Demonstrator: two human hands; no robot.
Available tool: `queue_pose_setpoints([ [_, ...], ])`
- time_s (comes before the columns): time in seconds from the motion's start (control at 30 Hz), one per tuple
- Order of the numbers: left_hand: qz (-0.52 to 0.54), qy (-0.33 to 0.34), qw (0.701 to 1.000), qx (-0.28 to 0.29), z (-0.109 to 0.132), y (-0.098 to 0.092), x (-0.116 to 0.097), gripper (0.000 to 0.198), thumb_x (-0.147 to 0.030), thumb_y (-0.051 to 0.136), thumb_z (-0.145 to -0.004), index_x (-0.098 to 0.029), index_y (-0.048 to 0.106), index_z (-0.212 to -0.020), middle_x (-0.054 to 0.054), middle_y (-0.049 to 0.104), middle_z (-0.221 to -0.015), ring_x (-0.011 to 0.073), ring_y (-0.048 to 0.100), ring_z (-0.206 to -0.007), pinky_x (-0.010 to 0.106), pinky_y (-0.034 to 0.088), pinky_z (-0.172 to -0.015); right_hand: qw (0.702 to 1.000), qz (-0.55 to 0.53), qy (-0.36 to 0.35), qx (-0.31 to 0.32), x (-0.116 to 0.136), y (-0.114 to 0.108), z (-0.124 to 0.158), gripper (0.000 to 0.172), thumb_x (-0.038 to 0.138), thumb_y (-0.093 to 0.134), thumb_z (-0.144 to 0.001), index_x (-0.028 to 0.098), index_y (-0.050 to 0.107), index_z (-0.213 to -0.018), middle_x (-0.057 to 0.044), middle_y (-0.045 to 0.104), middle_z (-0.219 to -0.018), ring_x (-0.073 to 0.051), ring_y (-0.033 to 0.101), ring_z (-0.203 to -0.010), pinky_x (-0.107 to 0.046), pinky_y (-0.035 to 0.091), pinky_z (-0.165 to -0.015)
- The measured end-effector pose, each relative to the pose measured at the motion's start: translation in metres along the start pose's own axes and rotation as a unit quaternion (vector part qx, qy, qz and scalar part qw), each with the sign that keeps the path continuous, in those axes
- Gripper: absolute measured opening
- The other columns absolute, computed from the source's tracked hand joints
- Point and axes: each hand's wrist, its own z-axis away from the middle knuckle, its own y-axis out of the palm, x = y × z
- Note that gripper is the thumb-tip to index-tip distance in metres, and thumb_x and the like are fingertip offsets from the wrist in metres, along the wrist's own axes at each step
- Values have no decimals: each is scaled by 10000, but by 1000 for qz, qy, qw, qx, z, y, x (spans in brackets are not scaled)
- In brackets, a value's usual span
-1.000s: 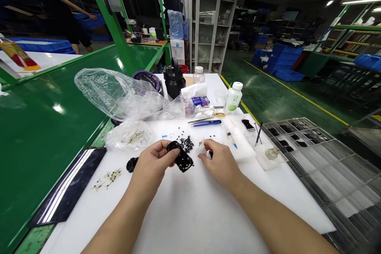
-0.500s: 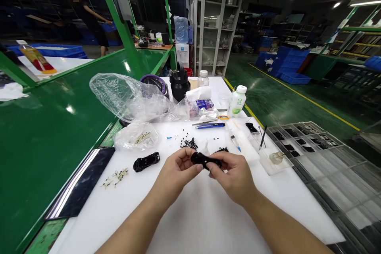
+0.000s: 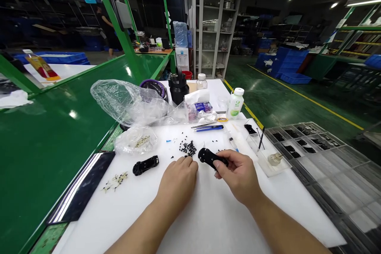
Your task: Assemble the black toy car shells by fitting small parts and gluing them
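My right hand [image 3: 238, 172] grips a black toy car body [image 3: 209, 158] at its rear end between thumb and fingers, holding it tilted above the table. My left hand [image 3: 180, 178] rests low on the white work surface, back up and fingers curled under; its fingertips and anything in them are hidden. Just beyond it lies a loose pile of tiny black parts [image 3: 188, 149]. Another black toy car body [image 3: 145, 165] sits to the left. Near that one is a scatter of small pale parts with dark tips [image 3: 116, 181].
A clear bag of pale parts [image 3: 137, 141] lies at left. Behind are a blue utility knife [image 3: 208, 128], a black flask [image 3: 178, 87] and a white bottle [image 3: 236, 103]. At right stand a small glass jar [image 3: 274, 158] and a compartment tray [image 3: 315, 162] with black parts.
My left hand has let go of the toy car body and moved down to the table by the black parts. My right hand keeps hold of the body alone.
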Motion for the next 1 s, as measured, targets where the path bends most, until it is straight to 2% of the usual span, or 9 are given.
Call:
queue_pose_setpoints([
  [0.1,176,-87,979,-45,3,-12,7,146,-233,495,-871,-186,625,-825,46,619,-783,194,532,-714,316,396,-639,1000,0,15,2,0,0,0,130,245,657,-816,135,688,-878,-38,653,-689,-151,638,-557,-256,502,-539],
  [0.2,410,-186,891,-59,2,-25,16,133,-309,571,-832,-193,606,-778,15,618,-703,139,473,-605,258,361,-557,999,-8,38,5,1,0,1,132,244,661,-806,136,688,-877,-38,656,-664,-149,628,-549,-250,489,-527],
  [0.27,515,-195,833,-58,1,-30,19,142,-311,626,-797,-181,596,-747,23,645,-720,124,472,-604,241,362,-554,998,-17,53,17,2,1,1,137,250,665,-803,136,685,-876,-31,647,-630,-146,623,-539,-244,489,-518],
  [0.33,582,-194,788,-57,0,-29,21,174,-340,678,-779,-180,632,-830,31,672,-751,120,494,-608,240,383,-569,997,-25,65,33,3,1,1,137,256,667,-805,136,683,-868,-19,630,-597,-141,618,-528,-238,495,-516],
  [0.47,645,-204,735,-52,1,-24,21,341,-420,742,-760,-183,673,-995,62,709,-882,128,562,-645,256,429,-609,994,-40,88,51,3,3,0,136,262,669,-808,134,674,-854,-11,621,-612,-128,612,-513,-234,507,-513],
  [0.6,677,-222,700,-53,1,-25,20,309,-439,757,-758,-182,691,-917,65,715,-934,114,579,-692,236,430,-637,992,-32,99,68,1,4,0,138,262,670,-807,134,669,-856,-4,615,-606,-127,615,-505,-230,509,-506],
  [0.8,757,-251,603,6,-2,-27,15,284,-415,790,-733,-176,730,-875,59,707,-959,127,591,-852,231,441,-760,993,-13,89,77,0,6,2,144,256,646,-828,135,691,-890,-15,630,-634,-126,617,-514,-219,500,-494],
  [0.87,766,-244,594,17,-1,-25,15,270,-405,786,-741,-178,732,-877,51,700,-941,122,582,-838,235,435,-769,994,-5,88,70,0,6,2,139,249,645,-825,135,698,-884,-14,630,-626,-123,613,-505,-214,496,-487],
  [1.0,760,-227,609,16,0,-21,15,243,-404,760,-771,-173,723,-834,26,661,-844,103,540,-775,227,411,-741,994,-1,96,61,1,7,1,146,256,655,-816,136,705,-882,-10,630,-606,-124,618,-498,-208,500,-484],
])
